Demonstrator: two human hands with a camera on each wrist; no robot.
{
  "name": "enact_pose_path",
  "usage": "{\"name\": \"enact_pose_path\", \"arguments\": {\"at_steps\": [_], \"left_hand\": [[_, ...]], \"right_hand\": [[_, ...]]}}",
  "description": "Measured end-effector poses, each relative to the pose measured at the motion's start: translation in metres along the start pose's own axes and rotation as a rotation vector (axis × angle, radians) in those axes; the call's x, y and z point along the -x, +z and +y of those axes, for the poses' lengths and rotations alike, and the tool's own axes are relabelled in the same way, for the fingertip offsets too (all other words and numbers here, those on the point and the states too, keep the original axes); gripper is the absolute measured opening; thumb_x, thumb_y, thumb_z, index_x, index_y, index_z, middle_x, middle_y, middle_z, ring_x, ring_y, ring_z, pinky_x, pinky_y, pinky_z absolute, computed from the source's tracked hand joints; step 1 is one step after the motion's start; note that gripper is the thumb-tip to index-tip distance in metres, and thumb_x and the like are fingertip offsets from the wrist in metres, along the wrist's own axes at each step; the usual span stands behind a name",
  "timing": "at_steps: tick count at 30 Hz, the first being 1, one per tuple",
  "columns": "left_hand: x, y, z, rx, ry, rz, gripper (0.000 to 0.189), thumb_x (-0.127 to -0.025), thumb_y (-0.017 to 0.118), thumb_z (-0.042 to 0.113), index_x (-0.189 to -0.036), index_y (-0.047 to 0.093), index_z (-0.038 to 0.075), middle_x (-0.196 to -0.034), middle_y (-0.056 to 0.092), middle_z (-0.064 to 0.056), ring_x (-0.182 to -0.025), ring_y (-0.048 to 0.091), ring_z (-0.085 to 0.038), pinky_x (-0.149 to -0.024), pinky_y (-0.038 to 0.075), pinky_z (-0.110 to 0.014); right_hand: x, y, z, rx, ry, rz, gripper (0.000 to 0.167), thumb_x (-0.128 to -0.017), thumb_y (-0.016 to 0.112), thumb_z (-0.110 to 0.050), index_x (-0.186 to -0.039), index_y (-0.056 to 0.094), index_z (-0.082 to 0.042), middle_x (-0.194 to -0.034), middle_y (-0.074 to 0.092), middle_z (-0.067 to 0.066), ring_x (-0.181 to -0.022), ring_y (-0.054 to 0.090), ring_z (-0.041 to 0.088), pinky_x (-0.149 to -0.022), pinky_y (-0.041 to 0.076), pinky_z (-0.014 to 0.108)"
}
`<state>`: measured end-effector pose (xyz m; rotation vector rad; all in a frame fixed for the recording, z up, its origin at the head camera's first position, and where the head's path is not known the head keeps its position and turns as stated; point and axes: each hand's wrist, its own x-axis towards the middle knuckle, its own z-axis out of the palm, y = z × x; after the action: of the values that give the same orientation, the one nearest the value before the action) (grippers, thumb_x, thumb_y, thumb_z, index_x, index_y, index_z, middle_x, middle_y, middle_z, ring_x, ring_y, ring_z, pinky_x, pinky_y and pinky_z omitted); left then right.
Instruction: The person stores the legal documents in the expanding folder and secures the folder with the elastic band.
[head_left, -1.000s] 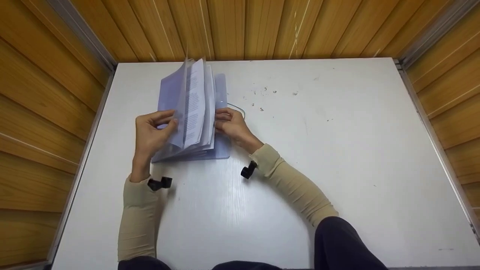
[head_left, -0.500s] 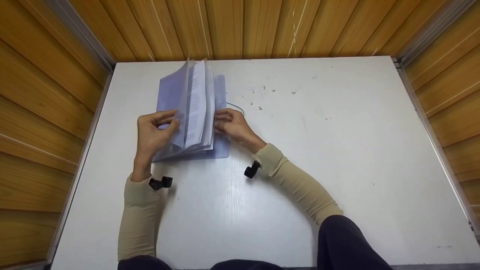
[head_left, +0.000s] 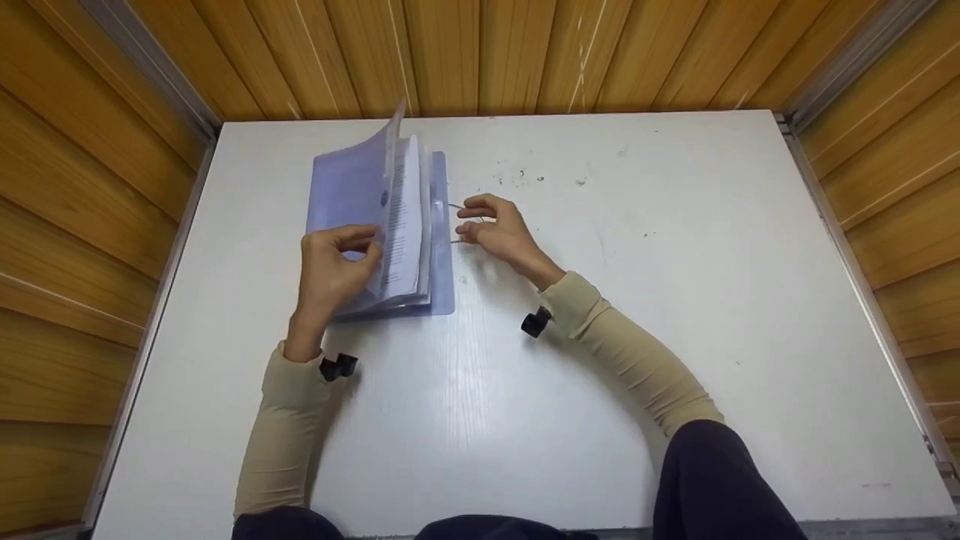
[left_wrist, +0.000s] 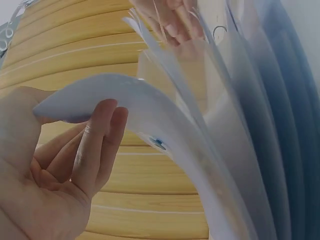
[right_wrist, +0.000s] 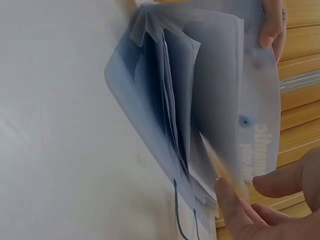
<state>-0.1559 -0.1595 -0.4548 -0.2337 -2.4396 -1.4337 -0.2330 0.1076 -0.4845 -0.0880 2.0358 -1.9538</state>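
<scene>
A translucent blue expanding file folder (head_left: pixel 341 191) stands partly open on the white table, printed papers (head_left: pixel 406 232) between its dividers. My left hand (head_left: pixel 334 266) pinches the edge of its front cover, which bends upright; in the left wrist view the thumb lies on one side and fingers (left_wrist: pixel 97 135) on the other. A round button (right_wrist: pixel 245 121) sits on that cover. Just right of the folder, my right hand (head_left: pixel 504 231) holds nothing, thumb and fingers apart. Its fingertips overlap the thin elastic cord (right_wrist: pixel 177 210) looping out from the back cover.
The white table (head_left: pixel 600 337) carries small dark marks behind the right hand. Wood-slat walls (head_left: pixel 510 56) enclose its back and sides. A small black wrist camera (head_left: pixel 535 322) sticks out from the right cuff, another black camera (head_left: pixel 339 367) from the left.
My right hand has let go of the divider edges and moved right, off the folder. The left hand has shifted right, bringing the front cover, its button now showing, toward the papers.
</scene>
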Motion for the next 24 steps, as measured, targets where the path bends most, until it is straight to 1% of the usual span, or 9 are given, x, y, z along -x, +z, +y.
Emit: {"name": "enact_pose_path", "arguments": {"at_steps": [4, 5, 8, 11, 13, 15, 18, 21, 24], "left_hand": [[-0.002, 0.007, 0.004, -0.044, 0.02, -0.028, 0.022, -0.088, 0.071, -0.002, -0.107, 0.082, -0.006, -0.094, 0.082, -0.019, -0.08, 0.081, -0.03, -0.075, 0.065, -0.045], [-0.002, 0.009, 0.004, -0.048, 0.027, -0.038, 0.021, -0.089, 0.07, -0.002, -0.106, 0.081, -0.007, -0.094, 0.081, -0.02, -0.08, 0.081, -0.03, -0.075, 0.065, -0.047], [-0.002, 0.014, 0.007, -0.06, 0.042, -0.07, 0.021, -0.089, 0.069, -0.002, -0.106, 0.081, -0.008, -0.093, 0.081, -0.02, -0.079, 0.08, -0.03, -0.079, 0.065, -0.049], [-0.003, 0.02, 0.008, -0.088, 0.064, -0.102, 0.022, -0.089, 0.067, -0.003, -0.105, 0.081, -0.007, -0.092, 0.081, -0.021, -0.078, 0.08, -0.03, -0.077, 0.066, -0.048], [-0.003, 0.024, 0.009, -0.116, 0.084, -0.118, 0.023, -0.088, 0.066, -0.004, -0.105, 0.081, -0.007, -0.093, 0.081, -0.022, -0.078, 0.08, -0.031, -0.076, 0.066, -0.049], [-0.003, 0.028, 0.011, -0.148, 0.107, -0.132, 0.024, -0.087, 0.064, -0.006, -0.104, 0.081, -0.008, -0.094, 0.08, -0.024, -0.078, 0.08, -0.032, -0.074, 0.066, -0.05], [-0.003, 0.037, 0.013, -0.212, 0.129, -0.151, 0.025, -0.085, 0.063, -0.008, -0.101, 0.081, -0.009, -0.094, 0.08, -0.025, -0.077, 0.08, -0.033, -0.072, 0.066, -0.048], [-0.001, 0.048, 0.015, -0.285, 0.136, -0.167, 0.021, -0.085, 0.062, -0.007, -0.095, 0.08, -0.01, -0.087, 0.079, -0.024, -0.07, 0.075, -0.028, -0.065, 0.064, -0.042], [0.001, 0.059, 0.016, -0.349, 0.137, -0.189, 0.015, -0.086, 0.062, -0.006, -0.081, 0.076, -0.008, -0.071, 0.073, -0.018, -0.059, 0.062, -0.021, -0.054, 0.056, -0.037]], "right_hand": [[0.002, -0.016, -0.009, 0.06, -0.058, 0.018, 0.045, -0.097, 0.059, 0.01, -0.142, 0.056, 0.01, -0.139, 0.062, 0.033, -0.118, 0.07, 0.046, -0.094, 0.063, 0.034], [0.002, -0.019, -0.012, 0.089, -0.075, 0.024, 0.044, -0.098, 0.058, 0.009, -0.141, 0.056, 0.009, -0.139, 0.062, 0.032, -0.119, 0.07, 0.046, -0.094, 0.063, 0.034], [0.003, -0.03, -0.018, 0.195, -0.122, 0.038, 0.042, -0.101, 0.058, 0.003, -0.143, 0.058, 0.006, -0.138, 0.064, 0.027, -0.117, 0.071, 0.04, -0.095, 0.062, 0.032], [0.004, -0.042, -0.024, 0.321, -0.189, 0.05, 0.04, -0.103, 0.06, -0.003, -0.143, 0.06, 0.002, -0.136, 0.068, 0.022, -0.116, 0.073, 0.034, -0.096, 0.062, 0.034], [0.004, -0.049, -0.026, 0.396, -0.236, 0.058, 0.039, -0.105, 0.06, -0.006, -0.143, 0.061, 0.0, -0.136, 0.069, 0.02, -0.118, 0.072, 0.033, -0.098, 0.061, 0.037], [0.004, -0.055, -0.028, 0.457, -0.272, 0.064, 0.038, -0.106, 0.06, -0.008, -0.143, 0.062, -0.001, -0.136, 0.07, 0.017, -0.12, 0.072, 0.032, -0.099, 0.061, 0.04], [0.003, -0.061, -0.029, 0.513, -0.298, 0.063, 0.037, -0.107, 0.06, -0.011, -0.143, 0.063, -0.002, -0.136, 0.07, 0.015, -0.123, 0.071, 0.032, -0.103, 0.059, 0.042], [0.001, -0.064, -0.027, 0.536, -0.316, 0.041, 0.037, -0.107, 0.059, -0.011, -0.142, 0.063, -0.002, -0.136, 0.07, 0.016, -0.122, 0.071, 0.031, -0.104, 0.058, 0.042], [-0.002, -0.064, -0.023, 0.573, -0.347, 0.011, 0.037, -0.107, 0.06, -0.01, -0.142, 0.063, 0.0, -0.136, 0.07, 0.019, -0.121, 0.071, 0.031, -0.104, 0.059, 0.041]]}}
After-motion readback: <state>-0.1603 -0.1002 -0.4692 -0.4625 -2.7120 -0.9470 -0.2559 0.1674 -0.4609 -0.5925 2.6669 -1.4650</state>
